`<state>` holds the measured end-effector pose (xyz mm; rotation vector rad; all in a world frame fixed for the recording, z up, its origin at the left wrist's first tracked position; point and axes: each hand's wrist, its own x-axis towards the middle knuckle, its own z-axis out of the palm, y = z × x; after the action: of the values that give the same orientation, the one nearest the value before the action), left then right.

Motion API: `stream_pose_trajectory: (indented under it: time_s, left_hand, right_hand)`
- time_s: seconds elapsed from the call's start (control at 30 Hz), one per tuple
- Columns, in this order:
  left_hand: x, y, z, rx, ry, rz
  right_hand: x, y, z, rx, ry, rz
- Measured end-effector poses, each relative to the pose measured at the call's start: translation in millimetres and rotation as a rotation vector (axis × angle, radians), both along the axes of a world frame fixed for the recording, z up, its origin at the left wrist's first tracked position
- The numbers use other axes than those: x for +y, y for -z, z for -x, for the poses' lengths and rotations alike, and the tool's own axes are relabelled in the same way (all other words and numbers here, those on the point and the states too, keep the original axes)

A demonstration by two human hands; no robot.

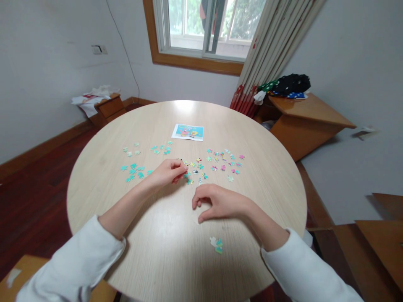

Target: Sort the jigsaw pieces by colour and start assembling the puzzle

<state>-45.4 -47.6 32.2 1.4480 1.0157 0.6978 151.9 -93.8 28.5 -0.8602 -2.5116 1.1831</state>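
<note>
"Where are your hands?"

"Take the round table [157, 260] as a dial, with the window [234, 25] beyond twelve. My left hand [171, 171] is just on the nine o'clock side of the centre, thumb and fingertips drawn together at the edge of the middle pile of jigsaw pieces [195, 172]. I can't tell whether a piece is pinched between them."

"And the other?"

"My right hand [222, 201] is toward four, fingers curled and thumb well apart from them, with a gap between. I see nothing in it. I can't tell if it touches the tabletop."

"Where do the other pieces lie?"

"Teal pieces [133, 171] are scattered around nine, a few pale pieces [129, 154] at ten, and a small teal group [167, 152] at eleven. Between two and three is a looser spread with pink pieces [223, 167] in it. Nearest me, at five, a pale piece and a teal-and-yellow one make a small cluster [218, 246]."

"What's at twelve?"

"A SpongeBob print [189, 132], flat on the wood, its cartoon figures yellow and pink. Past the rim, a curtain [273, 42] hangs at one, and clothes [291, 85] lie heaped on a wooden cabinet [315, 111] at two."
</note>
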Motion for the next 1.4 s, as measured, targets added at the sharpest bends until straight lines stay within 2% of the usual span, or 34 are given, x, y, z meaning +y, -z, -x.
stream_pose_trajectory:
  time_s: [0.07,0.17,0.33,0.43,0.57,0.63,0.73,0.87,1.3,1.4]
  left_hand:
    - [1,-0.3,1,-0.002,-0.01,-0.011]
    - [2,-0.9,1,0.004,-0.019,-0.016]
    - [1,0.9,2,0.031,0.018,0.006]
    - [-1,3.4,2,0.069,0.118,0.087]
    - [-6,6.2,0,0.106,0.333,0.198]
    - [-8,6.3,-2,0.094,0.421,0.224]
    - [-11,4.1,-3,0.026,0.48,0.214]
    - [-12,-0.8,-3,-0.008,0.452,0.185]
    - [-10,-7.4,-1,0.034,0.352,0.178]
    - [-5,-8.5,5,0.017,0.249,0.151]
  right_hand:
    - [-2,4,4,-0.024,-0.092,-0.079]
    - [-4,5,8,-0.057,-0.157,-0.114]
    - [-6,2,9,-0.031,-0.096,-0.043]
    - [-5,3,9,0.136,0.009,-0.075]
    - [-3,6,8,0.378,0.157,-0.275]
    - [-2,7,8,0.408,0.183,-0.342]
    - [0,9,7,0.409,0.145,-0.363]
    - [2,10,8,0.371,0.14,-0.342]
    - [5,8,3,0.363,0.332,-0.278]
    - [6,9,2,0.349,0.349,-0.285]
